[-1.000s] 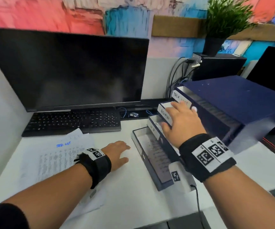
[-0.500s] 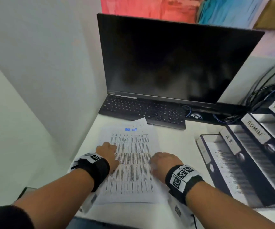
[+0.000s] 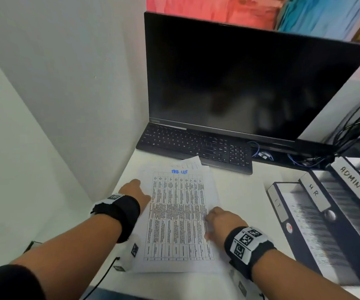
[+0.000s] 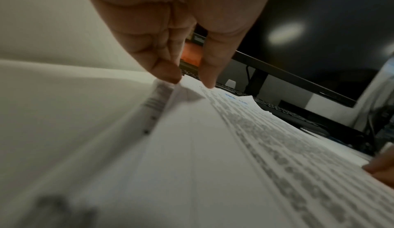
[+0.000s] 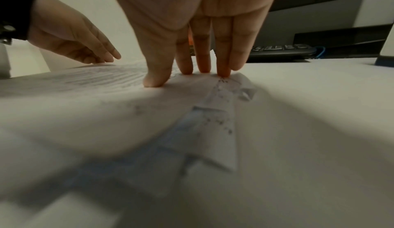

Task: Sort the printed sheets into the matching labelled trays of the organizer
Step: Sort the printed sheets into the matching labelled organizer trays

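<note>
A stack of printed sheets [image 3: 176, 215] lies on the white desk; the top one is a table headed in blue handwriting. My left hand [image 3: 134, 188] rests on the stack's left edge. In the left wrist view its fingertips [image 4: 168, 75] touch the slightly raised edge of the top sheet [image 4: 213, 147] while the thumb lies on top. With straight fingers my right hand [image 3: 213, 218] presses the right edge, where lower sheets [image 5: 221, 113] stick out. The dark blue organizer [image 3: 304, 245] stands to the right with trays labelled IT [image 3: 279, 206], HR [image 3: 314, 191] and ADMIN [image 3: 351, 179].
A black keyboard [image 3: 196, 146] and a dark monitor [image 3: 239, 83] stand right behind the sheets. A white partition wall [image 3: 56, 105] closes the left side. Cables [image 3: 347, 131] hang behind the organizer. The IT tray holds a printed sheet [image 3: 311, 226].
A second ago my right hand was at the organizer's trays; it has come over to the stack. Since half a second ago both hands have spread out to the sheets' side edges.
</note>
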### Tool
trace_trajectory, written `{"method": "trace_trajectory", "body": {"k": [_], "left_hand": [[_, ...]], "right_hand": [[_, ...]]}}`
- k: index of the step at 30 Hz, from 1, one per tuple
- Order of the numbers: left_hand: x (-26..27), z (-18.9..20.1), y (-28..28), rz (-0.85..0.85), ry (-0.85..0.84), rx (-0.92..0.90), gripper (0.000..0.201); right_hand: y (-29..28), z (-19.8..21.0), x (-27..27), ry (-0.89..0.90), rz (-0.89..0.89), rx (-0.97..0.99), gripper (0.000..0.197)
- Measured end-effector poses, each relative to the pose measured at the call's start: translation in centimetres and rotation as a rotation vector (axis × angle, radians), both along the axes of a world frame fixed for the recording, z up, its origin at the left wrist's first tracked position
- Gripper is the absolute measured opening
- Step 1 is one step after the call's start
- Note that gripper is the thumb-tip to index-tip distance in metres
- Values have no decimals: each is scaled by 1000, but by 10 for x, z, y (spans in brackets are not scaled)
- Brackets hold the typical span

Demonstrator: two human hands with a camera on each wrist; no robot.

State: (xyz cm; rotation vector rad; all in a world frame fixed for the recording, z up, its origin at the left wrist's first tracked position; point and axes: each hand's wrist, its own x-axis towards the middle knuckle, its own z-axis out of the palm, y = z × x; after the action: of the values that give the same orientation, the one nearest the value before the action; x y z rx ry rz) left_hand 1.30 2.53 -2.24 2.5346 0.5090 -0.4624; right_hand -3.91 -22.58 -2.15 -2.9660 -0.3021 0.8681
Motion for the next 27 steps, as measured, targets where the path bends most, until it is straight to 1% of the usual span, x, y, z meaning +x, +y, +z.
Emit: {"method": "trace_trajectory", "body": {"k": [2,7,8,11,13,15,18,19,21,24,27], "left_hand": [[2,1,2,5,-28,-12,57],[-1,9,-3,-48,-83,-70,15],[-3,11,-3,-59,-106,-85,10],[-7,16,-2,-54,-154,-151,34],[-10,21,-1,-59,-207,-218,40],[-15,24,1,-79,-241,-316,37],[-20,26,3,-71,-275,-500,21],[-21,24,3,-71,-298,-547,20],[-25,22,1,-81,-335,-589,28],[-28,22,-3,-79,-343,-616,34],[-27,23,-6,-61,-349,-645,34]], "right_hand": [[0,0,0,-4,-4,-5,47],[0,1,0,8,-12,-4,50],[1,2,0,13,-8,-11,50],[3,11,2,23,31,-76,46],[4,24,4,-4,56,-115,49],[3,41,8,-117,62,-67,58],[5,71,16,-359,23,89,72],[7,80,19,-423,20,114,75],[10,94,27,-508,18,143,79],[14,105,33,-549,30,193,70],[18,108,32,-544,71,223,50]]}}
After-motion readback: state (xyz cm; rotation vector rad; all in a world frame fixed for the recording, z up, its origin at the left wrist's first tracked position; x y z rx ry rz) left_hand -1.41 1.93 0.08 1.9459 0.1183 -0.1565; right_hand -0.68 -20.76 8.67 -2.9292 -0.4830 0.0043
